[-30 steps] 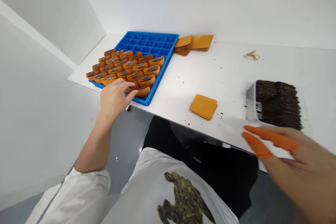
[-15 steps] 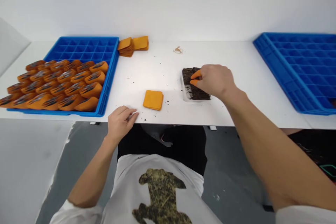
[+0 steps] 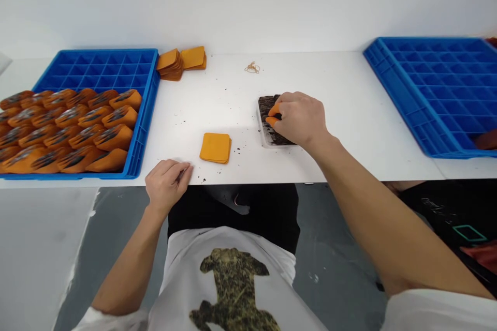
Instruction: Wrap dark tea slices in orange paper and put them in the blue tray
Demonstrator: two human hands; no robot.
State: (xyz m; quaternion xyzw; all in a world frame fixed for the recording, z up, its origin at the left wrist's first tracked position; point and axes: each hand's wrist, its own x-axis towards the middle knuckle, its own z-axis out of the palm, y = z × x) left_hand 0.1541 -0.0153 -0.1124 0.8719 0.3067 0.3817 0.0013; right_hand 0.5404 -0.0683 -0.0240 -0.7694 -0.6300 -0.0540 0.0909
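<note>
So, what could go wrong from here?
The right hand has its fingertips at dark pieces packed tightly in the clear box; several might come up together, or one might crumble, as dark crumbs on the table hint. The left hand rests at the front edge near the orange stack, so a nudge could skew it.

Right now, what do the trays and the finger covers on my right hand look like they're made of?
The left tray and right tray: probably moulded plastic, semi-gloss blue, judging by the uniform colour and thin, crisp dividers. The finger covers on your right hand: perhaps matte orange rubber or latex, since they fit snugly.
</note>
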